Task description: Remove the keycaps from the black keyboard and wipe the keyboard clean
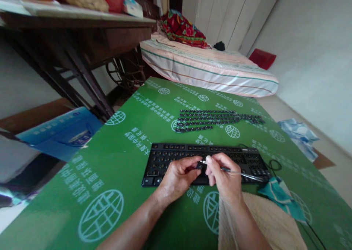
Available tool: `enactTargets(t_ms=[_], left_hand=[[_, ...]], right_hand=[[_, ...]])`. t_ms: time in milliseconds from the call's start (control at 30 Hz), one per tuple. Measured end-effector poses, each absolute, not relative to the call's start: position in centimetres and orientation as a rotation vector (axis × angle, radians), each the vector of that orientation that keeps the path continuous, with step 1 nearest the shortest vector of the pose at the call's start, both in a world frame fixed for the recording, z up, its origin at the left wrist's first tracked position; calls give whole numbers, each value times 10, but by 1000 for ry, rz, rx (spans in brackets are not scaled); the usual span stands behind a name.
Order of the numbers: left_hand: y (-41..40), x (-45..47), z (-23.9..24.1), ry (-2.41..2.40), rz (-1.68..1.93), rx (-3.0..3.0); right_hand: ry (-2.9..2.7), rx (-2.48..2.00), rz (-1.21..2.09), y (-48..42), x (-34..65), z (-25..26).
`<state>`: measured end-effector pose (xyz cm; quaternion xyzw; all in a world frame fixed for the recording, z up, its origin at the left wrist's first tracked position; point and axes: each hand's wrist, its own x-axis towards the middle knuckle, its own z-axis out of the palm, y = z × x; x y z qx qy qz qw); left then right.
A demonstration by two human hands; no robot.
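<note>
Over the middle of a black keyboard (168, 155), my two hands meet. My left hand (178, 173) pinches a small black keycap (199, 165) between thumb and fingertips. My right hand (224, 173) is closed around a slender metal tool (249, 176), whose pale tip points at the keycap. The tool's shaft sticks out to the right past my hand; its exact kind is unclear. Many key positions on the keyboard show bare, without caps. Behind it lie rows of loose black keycaps (209, 115) on the green table (129, 209).
A teal-and-white cloth (284, 198) and a beige cloth (264, 220) lie at the right front. A black cable (275, 165) curls beside the keyboard. Beyond the table stands a bed (209, 66); a dark wooden desk (90, 46) is at the left.
</note>
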<state>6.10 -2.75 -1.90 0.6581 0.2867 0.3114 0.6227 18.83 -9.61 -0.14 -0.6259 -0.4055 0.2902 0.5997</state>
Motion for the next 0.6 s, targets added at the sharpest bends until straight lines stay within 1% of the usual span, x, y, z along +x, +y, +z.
enactTargets(t_ms=[167, 300, 367, 467, 600], left_hand=[[-27, 62, -19, 661, 729, 1255], [-26, 60, -14, 639, 715, 1165], [-26, 60, -13, 632, 702, 1155], [-26, 60, -15, 622, 703, 1143], [-26, 60, -19, 617, 708, 1113]], right_hand=[[-1151, -1582, 388, -102, 198, 4], [-1399, -1635, 64, -111, 203, 21], [-1460, -1657, -7, -115, 202, 29], [-1457, -1643, 111, -119, 197, 30], [-1433, -1610, 334, -120, 191, 16]])
